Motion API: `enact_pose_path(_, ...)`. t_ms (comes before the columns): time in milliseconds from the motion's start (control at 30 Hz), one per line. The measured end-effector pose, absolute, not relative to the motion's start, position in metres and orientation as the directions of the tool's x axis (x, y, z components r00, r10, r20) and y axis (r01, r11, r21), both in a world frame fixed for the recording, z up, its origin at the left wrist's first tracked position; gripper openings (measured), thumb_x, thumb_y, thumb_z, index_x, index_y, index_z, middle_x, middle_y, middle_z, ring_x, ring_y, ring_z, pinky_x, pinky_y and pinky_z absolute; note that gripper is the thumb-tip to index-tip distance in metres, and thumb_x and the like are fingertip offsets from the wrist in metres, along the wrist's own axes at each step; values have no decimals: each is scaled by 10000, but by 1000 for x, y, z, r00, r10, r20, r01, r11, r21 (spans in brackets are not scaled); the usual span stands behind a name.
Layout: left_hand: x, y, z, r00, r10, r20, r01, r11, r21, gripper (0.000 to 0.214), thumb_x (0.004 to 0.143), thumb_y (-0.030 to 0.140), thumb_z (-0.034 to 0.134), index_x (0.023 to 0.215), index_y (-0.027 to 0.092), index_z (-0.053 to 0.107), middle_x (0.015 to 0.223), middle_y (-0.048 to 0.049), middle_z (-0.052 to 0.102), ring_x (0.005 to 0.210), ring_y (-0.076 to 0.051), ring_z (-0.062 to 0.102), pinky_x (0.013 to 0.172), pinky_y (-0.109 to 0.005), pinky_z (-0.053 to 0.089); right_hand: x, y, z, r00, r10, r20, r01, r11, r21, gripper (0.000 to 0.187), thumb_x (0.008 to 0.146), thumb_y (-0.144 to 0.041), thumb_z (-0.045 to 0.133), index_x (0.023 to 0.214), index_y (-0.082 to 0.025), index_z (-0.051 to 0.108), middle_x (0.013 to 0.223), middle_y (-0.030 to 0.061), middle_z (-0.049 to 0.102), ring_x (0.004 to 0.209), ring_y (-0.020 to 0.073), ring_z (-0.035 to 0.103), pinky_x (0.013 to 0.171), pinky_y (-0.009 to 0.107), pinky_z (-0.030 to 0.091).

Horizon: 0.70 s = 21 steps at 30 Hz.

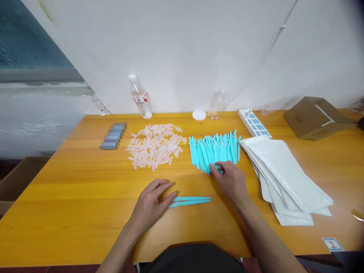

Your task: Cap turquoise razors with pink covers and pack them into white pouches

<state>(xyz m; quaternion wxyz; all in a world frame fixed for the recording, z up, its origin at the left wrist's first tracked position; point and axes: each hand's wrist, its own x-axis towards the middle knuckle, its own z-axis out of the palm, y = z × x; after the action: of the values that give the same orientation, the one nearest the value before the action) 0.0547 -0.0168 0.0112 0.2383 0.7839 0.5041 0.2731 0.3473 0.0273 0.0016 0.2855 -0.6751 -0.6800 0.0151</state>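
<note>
My left hand (152,204) lies flat on the wooden table (71,189), fingers stretched out, its fingertips touching the near ends of two teal plastic sticks (190,201) lying side by side. My right hand (230,180) reaches into the near edge of a pile of several teal sticks (213,149), with thumb and fingers pinching one stick there. To the left of that pile lies a heap of pale pink plastic caps (155,148).
A stack of white pouches (284,174) lies at the right. Along the back stand a water bottle (140,96), a white lid (199,115), a clear bottle (218,104), a power strip (254,123) and a cardboard box (315,117). A blurred item (113,135) sits back left.
</note>
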Motion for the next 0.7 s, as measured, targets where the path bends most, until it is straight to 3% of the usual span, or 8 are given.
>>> enact_pose_path(100, 56, 4, 17, 309, 920, 240, 655, -389, 648, 249, 962, 323, 609, 1184, 249, 695, 1069, -65, 689, 987, -189, 664, 877, -319, 531, 351, 54, 3, 184, 943, 279, 938, -84, -336, 363, 941, -438, 562, 994, -126, 739, 853, 111, 733, 775, 246, 666, 676, 329, 429)
enact_pose_path(267, 50, 26, 20, 291, 923, 253, 668, -385, 636, 231, 963, 338, 605, 1147, 239, 702, 1039, -53, 693, 891, -166, 653, 806, -295, 519, 357, 72, 9, 257, 965, 52, 924, -230, -305, 322, 920, -403, 566, 1018, -155, 747, 799, 110, 755, 784, 276, 683, 681, 344, 404)
enact_pose_path(367, 41, 28, 19, 257, 939, 227, 691, -343, 636, 226, 957, 357, 609, 1123, 241, 709, 1000, -37, 694, 805, -147, 630, 750, -282, 506, 362, 71, 17, 284, 958, 38, 907, -256, -333, 318, 914, -395, 553, 1012, -166, 750, 789, 100, 751, 776, 269, 677, 684, 341, 398)
enact_pose_path(467, 31, 27, 18, 213, 950, 227, 704, -311, 639, 234, 952, 368, 612, 1112, 231, 713, 987, -37, 696, 787, -145, 623, 739, -281, 503, 361, 63, 28, 287, 950, 120, 895, -221, -387, 333, 922, -397, 524, 1025, -165, 739, 799, 91, 731, 747, 250, 650, 681, 336, 393)
enact_pose_path(533, 25, 28, 17, 190, 954, 230, 721, -295, 627, 233, 951, 368, 609, 1102, 227, 718, 988, -39, 701, 781, -147, 627, 734, -281, 504, 355, 54, 37, 211, 961, 177, 878, -107, -467, 331, 933, -410, 502, 989, -174, 727, 841, 90, 709, 765, 232, 626, 697, 329, 399)
enact_pose_path(600, 21, 30, 15, 178, 956, 232, 750, -285, 597, 227, 954, 359, 601, 1096, 230, 723, 997, -39, 705, 791, -151, 641, 740, -281, 507, 345, 44, 44, 42, 989, 140, 800, 50, -599, 325, 951, -425, 479, 922, -190, 701, 858, 74, 679, 794, 210, 603, 717, 313, 408)
enact_pose_path(700, 21, 38, 8, 197, 947, 253, 808, -303, 505, 220, 966, 324, 575, 1087, 239, 739, 1012, -41, 701, 855, -166, 661, 762, -283, 508, 327, 35, 46, -295, 942, -162, 568, 37, -822, 344, 984, -465, 426, 921, -206, 644, 793, 19, 631, 713, 161, 559, 658, 276, 402)
